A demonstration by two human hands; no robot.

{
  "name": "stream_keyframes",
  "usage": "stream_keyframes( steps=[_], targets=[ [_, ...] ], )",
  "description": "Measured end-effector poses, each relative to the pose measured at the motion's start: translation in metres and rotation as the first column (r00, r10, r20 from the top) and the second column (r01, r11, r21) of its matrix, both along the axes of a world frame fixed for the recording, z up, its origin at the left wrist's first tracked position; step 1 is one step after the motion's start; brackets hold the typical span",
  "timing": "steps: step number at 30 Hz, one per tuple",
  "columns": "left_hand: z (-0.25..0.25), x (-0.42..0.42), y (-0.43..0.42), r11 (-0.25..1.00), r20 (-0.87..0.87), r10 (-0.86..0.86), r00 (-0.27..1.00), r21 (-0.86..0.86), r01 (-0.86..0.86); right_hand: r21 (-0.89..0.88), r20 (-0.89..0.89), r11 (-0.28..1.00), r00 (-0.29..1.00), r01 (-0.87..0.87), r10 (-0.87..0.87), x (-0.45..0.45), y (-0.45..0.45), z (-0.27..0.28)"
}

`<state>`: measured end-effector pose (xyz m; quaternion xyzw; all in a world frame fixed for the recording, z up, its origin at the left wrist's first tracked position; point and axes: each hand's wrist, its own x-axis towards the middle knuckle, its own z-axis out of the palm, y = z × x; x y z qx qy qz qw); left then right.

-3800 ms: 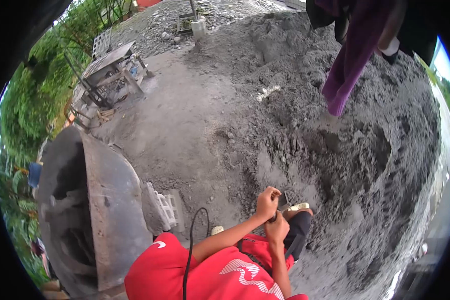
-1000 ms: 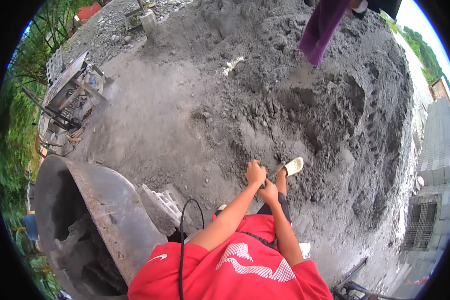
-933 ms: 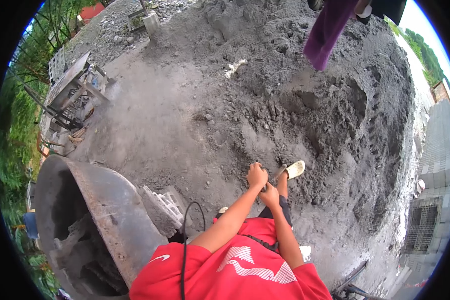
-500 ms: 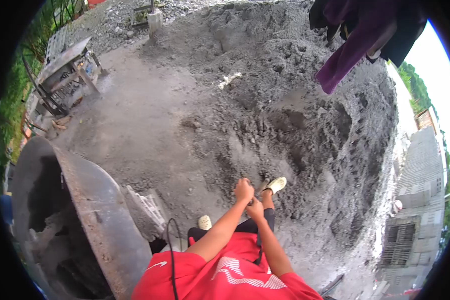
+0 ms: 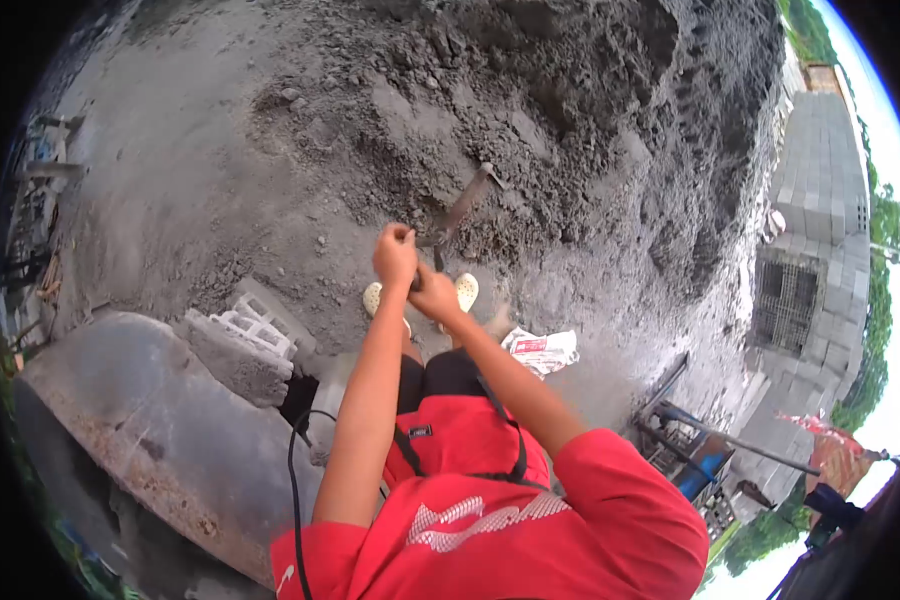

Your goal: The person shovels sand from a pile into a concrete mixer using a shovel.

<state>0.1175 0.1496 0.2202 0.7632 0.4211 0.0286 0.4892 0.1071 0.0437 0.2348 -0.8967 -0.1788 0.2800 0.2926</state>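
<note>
Both of my hands are closed around the handle of a shovel (image 5: 463, 208). My left hand (image 5: 396, 258) is the farther forward of the two, and my right hand (image 5: 434, 295) grips close beside it, nearer my body. Beyond the hands, the brownish blade angles toward the loose grey sand (image 5: 530, 170) in front of my feet. Much of the handle is hidden by my fingers or foreshortened. Whether the blade tip is in the sand or just over it, I cannot tell.
A large metal mixing drum or tub (image 5: 170, 400) stands at lower left, beside concrete blocks (image 5: 255, 330). Right of my feet lies a white and red sack (image 5: 542, 350). Farther right are long-handled tools (image 5: 710, 430) and stacked grey blocks (image 5: 815, 200). A cable hangs near my left arm.
The view has tilted down and turned. The shovel blade now shows past my hands, and my feet stand closer together. Both hands keep their hold on the handle.
</note>
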Motion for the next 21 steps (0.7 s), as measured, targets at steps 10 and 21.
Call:
stream_keyframes(
  steps=[10, 21],
  targets=[
    [-0.132, -0.161, -0.093, 0.828, -0.184, -0.054, 0.981, -0.558, -0.059, 0.006, -0.174, 1.000, 0.985, -0.004, 0.004, -0.133, -0.111, -0.100],
    [-0.197, -0.011, -0.264, 0.644, -0.222, -0.412, 0.884, -0.757, 0.110, -0.220, -0.025, 0.970, 0.993, 0.107, -0.115, -0.111, -0.364, 0.006]
  ],
)
